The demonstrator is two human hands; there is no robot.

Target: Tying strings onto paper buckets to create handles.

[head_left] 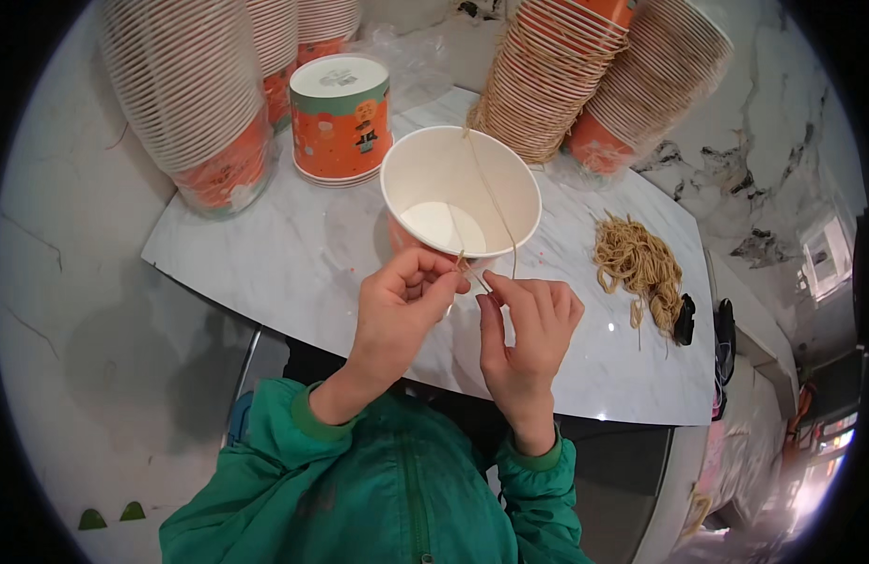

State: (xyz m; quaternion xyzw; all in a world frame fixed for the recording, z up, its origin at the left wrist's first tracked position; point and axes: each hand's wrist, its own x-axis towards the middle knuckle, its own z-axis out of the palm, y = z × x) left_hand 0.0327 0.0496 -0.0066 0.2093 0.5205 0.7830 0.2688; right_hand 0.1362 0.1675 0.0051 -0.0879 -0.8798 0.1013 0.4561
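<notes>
An upright paper bucket (pixel 423 174), white inside, stands on the table just beyond my hands. A thin tan string (pixel 492 195) runs over its far rim, across the opening and down past the near right rim. Close to the bucket's near side, my left hand (pixel 389 315) is closed, thumb and forefinger pinching the string. My right hand (pixel 529 340) also pinches the string between thumb and forefinger, a little to the right. A short strand stretches between both fingertips. Whether a knot is there is too small to tell.
Tall stacks of paper buckets (pixel 185 89) line the back left. More bucket stacks (pixel 547 80) at the back right have strings around them. One orange bucket (pixel 340 127) sits upside down. Tan strings (pixel 637 258) lie heaped near the table's right edge beside a black object (pixel 685 320).
</notes>
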